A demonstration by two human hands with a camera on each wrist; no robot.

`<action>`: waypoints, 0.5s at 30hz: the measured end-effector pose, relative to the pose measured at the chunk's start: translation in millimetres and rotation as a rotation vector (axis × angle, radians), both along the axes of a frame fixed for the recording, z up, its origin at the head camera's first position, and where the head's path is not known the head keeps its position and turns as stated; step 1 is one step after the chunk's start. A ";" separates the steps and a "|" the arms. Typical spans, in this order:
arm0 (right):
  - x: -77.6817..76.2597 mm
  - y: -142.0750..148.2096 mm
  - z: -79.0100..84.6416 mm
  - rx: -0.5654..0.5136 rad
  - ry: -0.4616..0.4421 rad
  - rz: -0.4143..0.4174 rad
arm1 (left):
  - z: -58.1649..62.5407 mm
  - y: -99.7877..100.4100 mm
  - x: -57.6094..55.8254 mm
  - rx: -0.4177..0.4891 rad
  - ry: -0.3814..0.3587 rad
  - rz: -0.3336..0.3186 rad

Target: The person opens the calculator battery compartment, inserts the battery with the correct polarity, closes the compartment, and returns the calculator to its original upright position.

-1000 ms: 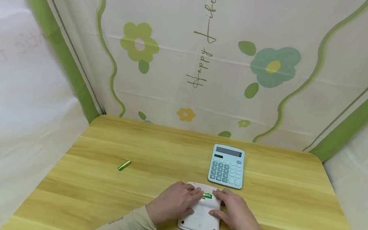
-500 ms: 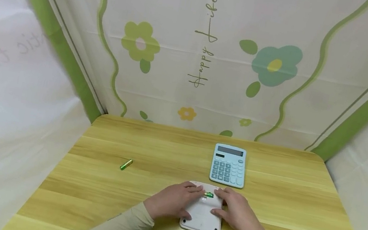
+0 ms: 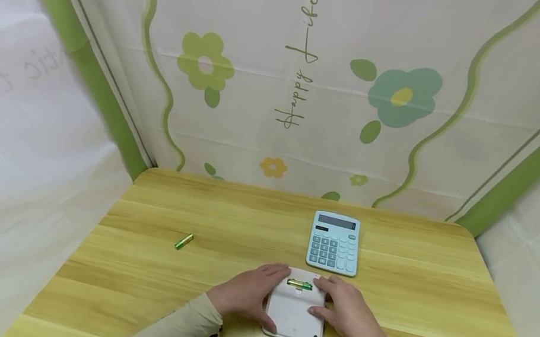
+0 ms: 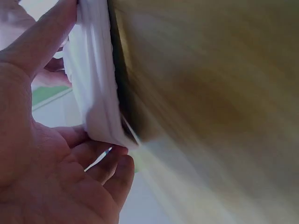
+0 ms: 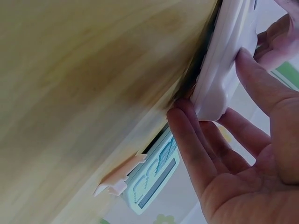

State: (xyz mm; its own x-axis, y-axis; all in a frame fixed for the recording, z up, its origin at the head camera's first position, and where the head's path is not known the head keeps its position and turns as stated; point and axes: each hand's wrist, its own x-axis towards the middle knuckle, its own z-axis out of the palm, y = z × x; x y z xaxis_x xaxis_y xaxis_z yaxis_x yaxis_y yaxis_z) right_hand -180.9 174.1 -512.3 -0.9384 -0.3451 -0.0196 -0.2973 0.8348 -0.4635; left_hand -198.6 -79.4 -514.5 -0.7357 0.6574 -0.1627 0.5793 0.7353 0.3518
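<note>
A white calculator (image 3: 292, 317) lies face down on the table, its back up. In its battery slot sits a green-and-gold battery (image 3: 300, 285). My left hand (image 3: 248, 291) holds the left side, thumb on the near-left corner and fingers at the far-left corner. On the right side, my right hand (image 3: 348, 312) grips the edge, with thumb on the back; the right wrist view shows its fingers (image 5: 187, 144) around the far corner. A pale pink cover piece (image 5: 119, 177) lies on the table in that view; the head view does not show it.
Just beyond the white calculator lies a light blue calculator (image 3: 335, 243), keys up. A second green-and-gold battery (image 3: 184, 241) rests on the wooden table (image 3: 129, 288), left of the hands. A patterned cloth (image 3: 255, 130) stands behind the table's far edge.
My left hand has drawn back from the battery slot to the calculator's left edge, uncovering the whole battery. My right hand has stayed in place.
</note>
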 end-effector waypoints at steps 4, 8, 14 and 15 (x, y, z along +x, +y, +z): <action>0.6 0.1 -0.3 -0.007 -0.003 0.000 | -5.1 -3.1 -1.6 0.012 -0.029 0.035; 0.8 0.7 -1.2 -0.013 0.002 0.001 | -11.0 -7.4 -3.7 0.034 -0.025 0.034; 1.2 1.9 -3.2 -0.003 0.017 -0.003 | -13.5 -10.8 -7.1 0.057 -0.033 0.018; 1.3 1.9 -3.4 -0.002 0.017 -0.005 | -14.1 -11.0 -7.7 0.052 -0.033 0.017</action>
